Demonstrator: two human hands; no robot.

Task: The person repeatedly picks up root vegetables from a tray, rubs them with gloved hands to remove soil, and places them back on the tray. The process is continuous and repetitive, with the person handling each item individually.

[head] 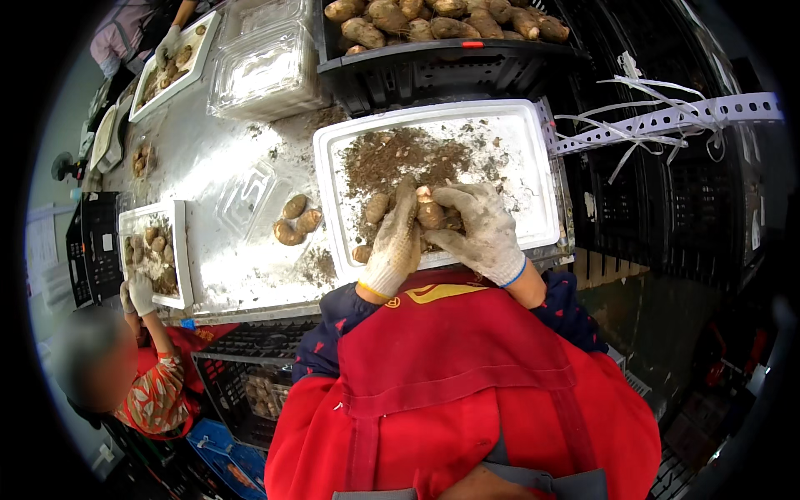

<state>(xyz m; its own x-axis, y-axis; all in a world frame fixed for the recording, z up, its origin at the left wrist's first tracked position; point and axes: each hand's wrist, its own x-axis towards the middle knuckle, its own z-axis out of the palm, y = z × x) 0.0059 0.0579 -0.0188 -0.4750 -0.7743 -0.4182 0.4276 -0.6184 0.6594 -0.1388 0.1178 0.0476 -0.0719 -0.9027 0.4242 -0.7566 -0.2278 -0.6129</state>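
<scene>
Both my hands wear soiled, pale knit gloves over a white foam tray (pixel 549 187). A small brown taro corm (pixel 430 214) with a pinkish tip is between them. My left hand (pixel 397 240) lies along its left side, its fingers pointing away from me. From the right, my right hand (pixel 484 222) curls thumb and fingers around the same corm. More corms lie under and beside the hands, including one corm (pixel 376 207) left of my left hand and another corm (pixel 362 253) near the tray's front left. Dark loose soil (pixel 400 159) covers the tray's back half.
Three corms (pixel 297 219) lie on the metal table (pixel 206 250) beside a clear plastic lid (pixel 247 194). Behind stand stacked clear clamshells (pixel 265 69) and a black crate (pixel 450 72) of larger taro. A perforated metal bar (pixel 675 122) with plastic ties juts right. Co-workers' gloved hands (pixel 140 294) work at left trays.
</scene>
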